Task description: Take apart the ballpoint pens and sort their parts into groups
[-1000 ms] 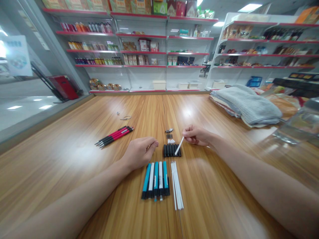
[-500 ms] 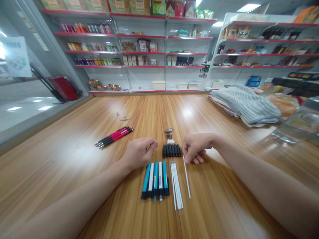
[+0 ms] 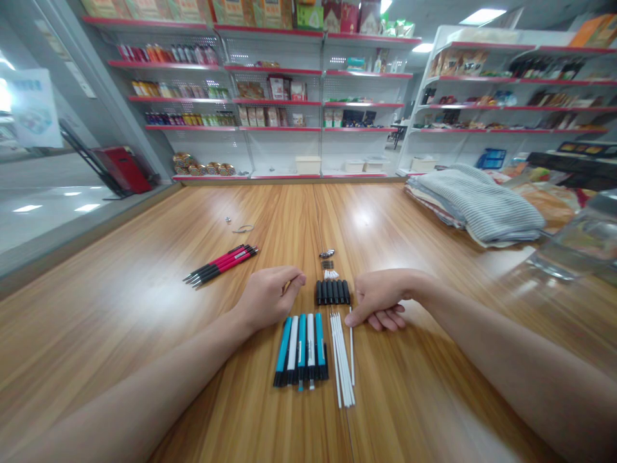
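Observation:
My right hand [image 3: 378,301] rests on the table with curled fingers, its thumb on the upper end of a white pen refill [image 3: 352,357]. This refill lies just right of a row of several white refills [image 3: 341,366]. My left hand [image 3: 272,292] is loosely closed on the table, above several blue and white pen barrels [image 3: 301,347] with black ends. Between the hands stand several black grip sleeves [image 3: 332,292] side by side. Beyond them are small white parts [image 3: 330,274], springs [image 3: 327,264] and silver pen tips [image 3: 326,253].
Several red and black pens [image 3: 222,265] lie at the left, with a thin looped strip [image 3: 243,228] behind. Folded striped cloth [image 3: 486,199] and a clear container [image 3: 569,238] occupy the right side. Stocked shelves [image 3: 274,103] stand past the table's far edge.
My right thumb and the single refill have shifted left, bringing the refill close beside the others and more upright in line. My left hand has stayed in place.

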Demonstrator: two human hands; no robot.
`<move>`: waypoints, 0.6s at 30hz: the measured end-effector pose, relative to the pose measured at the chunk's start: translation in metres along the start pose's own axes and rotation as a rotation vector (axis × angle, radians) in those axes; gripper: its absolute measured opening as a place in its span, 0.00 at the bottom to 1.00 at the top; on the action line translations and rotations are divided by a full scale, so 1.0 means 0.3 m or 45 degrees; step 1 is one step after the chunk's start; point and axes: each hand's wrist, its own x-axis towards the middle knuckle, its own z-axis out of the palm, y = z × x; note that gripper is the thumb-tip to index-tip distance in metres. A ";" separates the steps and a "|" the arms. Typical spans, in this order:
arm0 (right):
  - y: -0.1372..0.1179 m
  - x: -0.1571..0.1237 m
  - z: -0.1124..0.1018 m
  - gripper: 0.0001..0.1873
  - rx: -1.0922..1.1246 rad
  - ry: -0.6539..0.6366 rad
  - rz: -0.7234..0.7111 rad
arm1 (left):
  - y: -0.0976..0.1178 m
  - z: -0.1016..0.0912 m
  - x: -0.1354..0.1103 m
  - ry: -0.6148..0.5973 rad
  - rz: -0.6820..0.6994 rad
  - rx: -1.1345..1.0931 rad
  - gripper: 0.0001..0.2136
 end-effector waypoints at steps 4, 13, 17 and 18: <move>-0.010 0.007 0.013 0.33 -0.013 -0.040 0.020 | -0.002 0.001 -0.002 0.001 0.003 0.003 0.12; -0.014 0.001 0.017 0.33 0.020 -0.057 -0.055 | -0.003 -0.001 0.000 0.000 0.001 0.017 0.12; -0.001 0.009 0.010 0.32 0.025 -0.079 -0.077 | -0.005 0.000 0.001 0.002 0.002 0.009 0.12; -0.002 0.012 0.011 0.32 0.018 -0.068 -0.068 | -0.005 0.000 0.001 0.005 0.006 0.007 0.12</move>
